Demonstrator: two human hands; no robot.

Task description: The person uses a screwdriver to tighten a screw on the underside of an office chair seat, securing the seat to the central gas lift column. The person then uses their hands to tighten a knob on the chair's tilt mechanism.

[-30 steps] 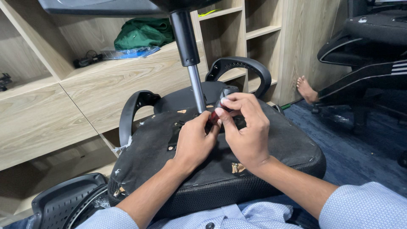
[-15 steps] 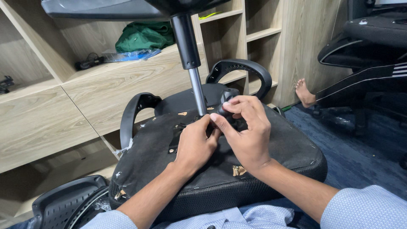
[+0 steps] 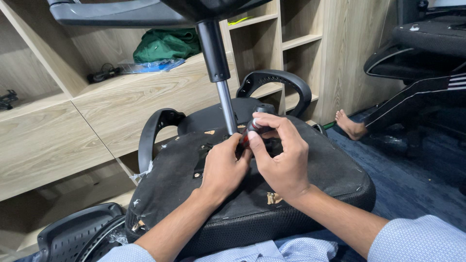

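I have the upturned black office chair seat (image 3: 310, 184) across my lap. My right hand (image 3: 284, 157) grips a red-and-black screwdriver handle (image 3: 251, 131) beside the steel gas-lift column (image 3: 226, 109); my left hand (image 3: 223, 165) is clenched, steadying its tip. I judge a screw is being worked: next needs firm, square pressure.

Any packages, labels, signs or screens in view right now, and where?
Clear plastic bag with blue contents: lies flat on the wooden shelf top, beside a crumpled green cloth.
Small tan tag: on the black upturned chair seat, by the right hand.
No signs or screens visible.
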